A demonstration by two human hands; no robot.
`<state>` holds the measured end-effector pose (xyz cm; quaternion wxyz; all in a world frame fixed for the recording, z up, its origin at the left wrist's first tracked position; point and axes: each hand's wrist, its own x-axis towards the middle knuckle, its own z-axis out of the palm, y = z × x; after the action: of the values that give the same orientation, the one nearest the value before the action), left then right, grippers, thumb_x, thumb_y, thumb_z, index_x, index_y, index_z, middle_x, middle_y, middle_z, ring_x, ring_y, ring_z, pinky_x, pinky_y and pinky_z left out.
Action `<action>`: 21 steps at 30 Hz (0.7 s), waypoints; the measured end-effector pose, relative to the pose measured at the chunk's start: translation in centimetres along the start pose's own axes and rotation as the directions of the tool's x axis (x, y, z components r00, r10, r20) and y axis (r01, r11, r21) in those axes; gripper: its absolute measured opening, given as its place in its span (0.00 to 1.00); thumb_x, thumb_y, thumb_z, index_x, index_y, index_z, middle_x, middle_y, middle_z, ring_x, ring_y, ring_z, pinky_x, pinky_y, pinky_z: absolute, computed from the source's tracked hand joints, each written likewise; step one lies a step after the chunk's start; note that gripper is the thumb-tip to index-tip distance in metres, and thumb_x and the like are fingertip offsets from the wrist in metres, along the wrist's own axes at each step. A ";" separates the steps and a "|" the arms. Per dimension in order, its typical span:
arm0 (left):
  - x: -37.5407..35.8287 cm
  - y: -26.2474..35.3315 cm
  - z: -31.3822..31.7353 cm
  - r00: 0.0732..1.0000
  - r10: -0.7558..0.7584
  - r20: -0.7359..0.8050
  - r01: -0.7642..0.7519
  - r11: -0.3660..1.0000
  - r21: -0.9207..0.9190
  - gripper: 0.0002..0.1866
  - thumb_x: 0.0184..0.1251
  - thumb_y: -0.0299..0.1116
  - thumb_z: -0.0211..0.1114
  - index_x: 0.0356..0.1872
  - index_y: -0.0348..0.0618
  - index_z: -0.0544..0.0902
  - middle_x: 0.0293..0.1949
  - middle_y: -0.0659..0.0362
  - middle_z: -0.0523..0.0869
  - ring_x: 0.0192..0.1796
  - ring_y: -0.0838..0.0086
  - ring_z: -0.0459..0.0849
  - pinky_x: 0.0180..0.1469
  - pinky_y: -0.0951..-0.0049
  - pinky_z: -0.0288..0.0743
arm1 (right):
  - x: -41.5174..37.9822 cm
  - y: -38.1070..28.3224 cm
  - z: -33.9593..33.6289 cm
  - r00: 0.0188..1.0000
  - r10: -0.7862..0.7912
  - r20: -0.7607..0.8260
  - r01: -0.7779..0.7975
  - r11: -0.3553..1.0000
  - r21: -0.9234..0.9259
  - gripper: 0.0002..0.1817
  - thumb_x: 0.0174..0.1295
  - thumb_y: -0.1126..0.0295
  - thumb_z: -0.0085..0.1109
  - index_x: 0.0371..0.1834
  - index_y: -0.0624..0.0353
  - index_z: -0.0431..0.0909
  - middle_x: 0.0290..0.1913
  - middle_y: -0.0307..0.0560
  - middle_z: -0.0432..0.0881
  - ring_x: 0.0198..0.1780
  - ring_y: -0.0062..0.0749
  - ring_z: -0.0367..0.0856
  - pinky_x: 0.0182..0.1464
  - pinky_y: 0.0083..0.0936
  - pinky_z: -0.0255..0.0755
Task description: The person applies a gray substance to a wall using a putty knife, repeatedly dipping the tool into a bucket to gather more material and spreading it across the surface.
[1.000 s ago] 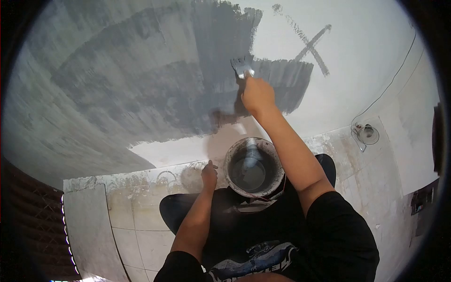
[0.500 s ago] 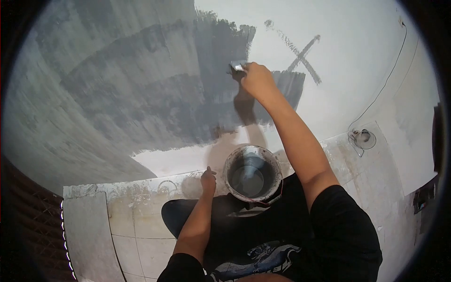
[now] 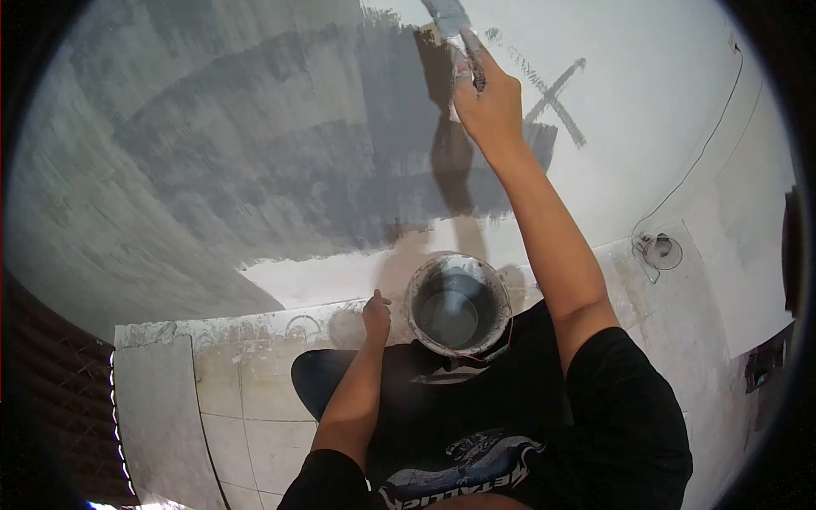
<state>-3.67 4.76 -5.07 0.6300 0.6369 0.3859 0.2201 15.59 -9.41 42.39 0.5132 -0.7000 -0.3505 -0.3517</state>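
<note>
My right hand [image 3: 489, 106] is closed around the handle of a paintbrush [image 3: 448, 17], raised against the wall near the top of the view. Its grey-coated bristles are at the edge of the painted patch. Beneath my arm, a bucket [image 3: 422, 289] of grey paint stands close in front of my body, its thin wire handle hanging at the near side. My left hand [image 3: 376, 316] is beside the bucket's left side, apart from it, above my knee. Its thumb and a finger stick out, and nothing shows in it.
The wall [image 3: 646, 102] has a broad grey painted area at left and white at right, with a grey X mark [image 3: 548, 102]. A clear round container [image 3: 663, 252] stands on the floor at right, near a thin cable [image 3: 699, 157]. A grey board [image 3: 157, 416] lies at lower left.
My right hand and the paintbrush have moved up the wall and slightly right, and the brush now points upward. My left hand and the bucket have stayed nearly in place.
</note>
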 end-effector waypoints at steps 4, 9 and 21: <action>-0.5 0.3 -0.1 1.000 -0.001 0.013 0.002 0.999 -0.048 0.29 0.77 0.50 0.50 0.25 0.35 0.82 0.13 0.61 0.72 0.20 0.76 0.72 0.26 0.70 0.66 | -3.8 3.6 2.6 0.990 -0.051 0.133 0.092 0.942 -0.323 0.32 0.64 0.70 0.51 0.74 0.51 0.63 0.27 0.59 0.83 0.29 0.54 0.82 0.35 0.44 0.75; -0.6 0.2 0.3 0.998 0.058 -0.001 -0.058 0.998 -0.008 0.29 0.77 0.51 0.50 0.25 0.35 0.82 0.14 0.61 0.72 0.19 0.76 0.71 0.26 0.70 0.66 | -11.2 8.0 5.7 0.901 0.196 0.387 0.006 0.886 -0.463 0.40 0.60 0.71 0.52 0.78 0.51 0.52 0.29 0.61 0.83 0.31 0.60 0.82 0.37 0.50 0.76; -0.3 0.4 0.1 1.000 -0.004 0.022 0.002 0.999 0.052 0.31 0.78 0.53 0.47 0.26 0.35 0.83 0.15 0.59 0.74 0.20 0.73 0.74 0.27 0.68 0.68 | -19.8 15.4 6.2 0.389 0.548 0.741 -0.071 0.819 -0.569 0.15 0.55 0.73 0.53 0.43 0.67 0.83 0.43 0.67 0.83 0.49 0.61 0.82 0.54 0.45 0.75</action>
<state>-3.64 4.48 -4.61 0.6177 0.6550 0.3856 0.2019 19.54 -9.49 16.88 0.1362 -0.9287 -0.3303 0.0994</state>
